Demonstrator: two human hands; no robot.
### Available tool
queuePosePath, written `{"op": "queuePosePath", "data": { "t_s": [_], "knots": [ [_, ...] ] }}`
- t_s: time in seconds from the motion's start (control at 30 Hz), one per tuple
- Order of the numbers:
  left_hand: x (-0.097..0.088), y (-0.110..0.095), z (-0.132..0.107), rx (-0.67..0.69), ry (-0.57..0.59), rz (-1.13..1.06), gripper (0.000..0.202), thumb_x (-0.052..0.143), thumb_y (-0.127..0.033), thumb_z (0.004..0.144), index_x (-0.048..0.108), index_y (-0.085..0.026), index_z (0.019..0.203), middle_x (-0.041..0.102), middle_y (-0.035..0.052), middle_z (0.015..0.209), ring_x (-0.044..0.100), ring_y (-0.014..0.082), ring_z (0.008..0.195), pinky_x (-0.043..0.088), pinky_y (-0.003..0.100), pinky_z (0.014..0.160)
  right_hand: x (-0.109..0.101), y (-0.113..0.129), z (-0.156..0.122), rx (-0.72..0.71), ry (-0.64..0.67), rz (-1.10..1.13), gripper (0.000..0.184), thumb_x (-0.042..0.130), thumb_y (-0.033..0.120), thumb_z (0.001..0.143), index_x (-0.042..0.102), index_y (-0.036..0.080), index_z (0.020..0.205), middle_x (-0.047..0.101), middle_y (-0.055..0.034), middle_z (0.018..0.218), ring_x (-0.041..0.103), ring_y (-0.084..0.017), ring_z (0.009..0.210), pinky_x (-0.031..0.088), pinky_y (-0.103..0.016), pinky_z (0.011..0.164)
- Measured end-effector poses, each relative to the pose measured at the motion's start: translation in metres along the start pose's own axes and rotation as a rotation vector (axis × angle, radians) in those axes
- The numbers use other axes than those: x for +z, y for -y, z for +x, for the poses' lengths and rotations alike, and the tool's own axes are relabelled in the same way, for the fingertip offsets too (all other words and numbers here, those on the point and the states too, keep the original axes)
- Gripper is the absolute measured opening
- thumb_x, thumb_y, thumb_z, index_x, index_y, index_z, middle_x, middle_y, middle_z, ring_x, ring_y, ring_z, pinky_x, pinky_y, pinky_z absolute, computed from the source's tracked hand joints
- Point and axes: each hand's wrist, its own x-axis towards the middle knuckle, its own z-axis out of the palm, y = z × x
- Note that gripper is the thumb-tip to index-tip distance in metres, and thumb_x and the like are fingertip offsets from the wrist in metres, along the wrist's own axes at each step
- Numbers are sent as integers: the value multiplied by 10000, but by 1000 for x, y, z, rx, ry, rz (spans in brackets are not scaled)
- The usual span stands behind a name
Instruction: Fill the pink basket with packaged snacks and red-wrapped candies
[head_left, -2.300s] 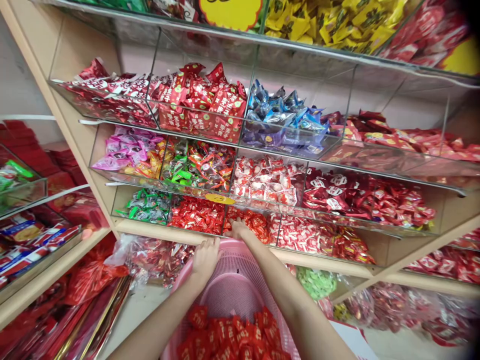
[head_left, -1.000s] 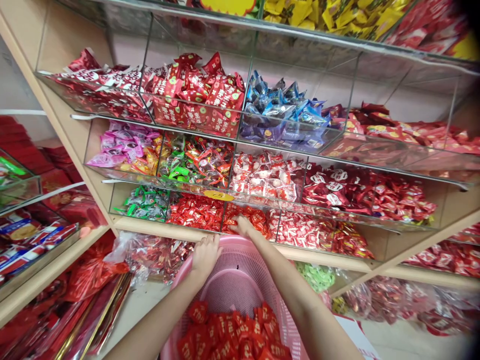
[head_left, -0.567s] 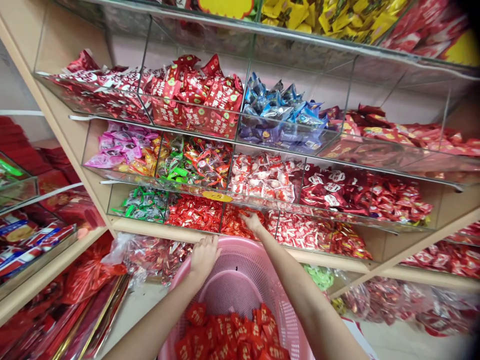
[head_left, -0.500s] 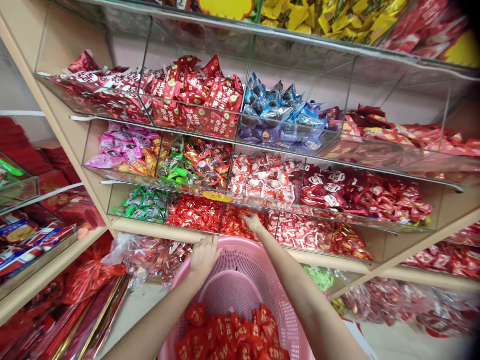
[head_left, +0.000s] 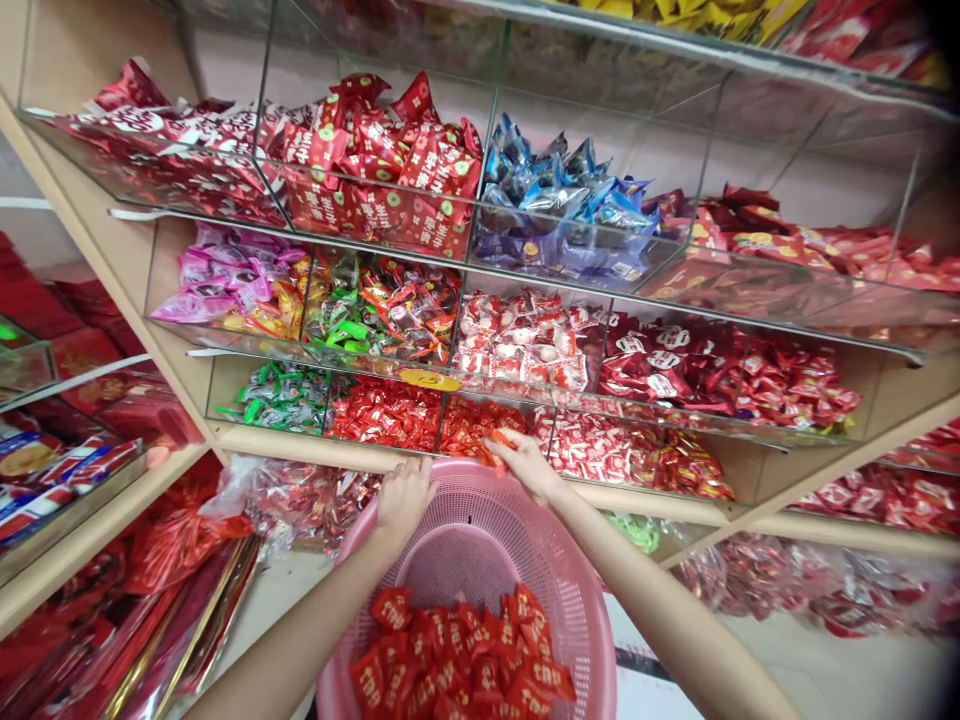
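My left hand grips the far rim of a pink mesh basket held against the shelf edge. A heap of red candy packets lies in the basket's near half. My right hand is closed on a few red-orange wrapped candies just above the basket's far rim, in front of the bottom-row clear bin of the same candies.
Clear acrylic bins in three rows hold green, red, red-and-white, pink and blue sweets. A yellow price tag sticks on a bin front. Bagged goods lie under the wooden shelf.
My right hand was reaching into the red-orange candy bin; it has pulled back out with candies in it and now sits over the basket rim. The left hand keeps its hold.
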Motion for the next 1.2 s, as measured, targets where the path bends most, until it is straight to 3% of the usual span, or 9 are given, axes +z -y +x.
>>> {"op": "queuePosePath", "data": {
  "t_s": [0.17,0.3,0.5,0.63,0.77,0.87,1.07,1.2],
  "knots": [
    [-2,-1,0,-1,0,-23,309,376,-362,878,513,-160,1067,579,120,922,559,263,865,430,348,709,-2,3,-76,36,250,-93,223,569,412,783,592,198,722,548,29,661,475,-91,522,396,-222,509],
    [-2,-2,0,9,4,-6,325,360,-370,882,513,-155,1073,579,123,917,562,268,853,432,351,698,5,-6,-115,-37,328,-230,72,581,242,763,640,218,729,577,-10,810,552,-158,784,436,-287,745],
    [-4,-2,0,-2,29,-32,328,351,-359,885,510,-156,1087,582,132,935,562,266,874,432,356,723,24,-19,-151,-49,410,-383,327,546,33,657,659,261,862,588,-21,963,544,-170,957,406,-271,863],
    [-5,-2,0,0,12,1,309,345,-366,886,518,-160,1038,582,120,911,565,260,857,438,348,705,34,-20,-165,-84,484,-571,395,550,40,670,645,282,967,556,-21,1078,494,-178,1050,381,-275,906],
    [-4,-3,1,-2,13,25,307,357,-383,881,513,-169,1036,581,108,892,567,253,835,444,338,689,39,-20,-169,-134,522,-702,220,514,198,809,642,263,976,560,-32,1057,500,-181,996,406,-281,869],
    [-4,-2,1,-8,15,20,316,359,-386,879,512,-168,1049,581,111,903,565,255,842,446,342,697,41,-23,-170,-149,532,-733,205,517,245,825,636,257,991,561,-36,1073,493,-191,1017,406,-288,881],
    [-2,-1,0,-1,-2,3,299,381,-365,874,521,-162,1044,585,111,901,566,259,849,443,352,713,40,-32,-176,-200,590,-731,286,525,187,802,593,248,1073,546,-39,1135,477,-191,1068,361,-301,953],
    [-1,-1,0,-12,4,-18,309,382,-370,873,522,-166,1059,586,115,913,564,259,862,441,351,713,37,-35,-178,-212,594,-739,335,538,215,807,548,297,1132,533,-13,1171,476,-184,1066,360,-298,956]
  ]
}}
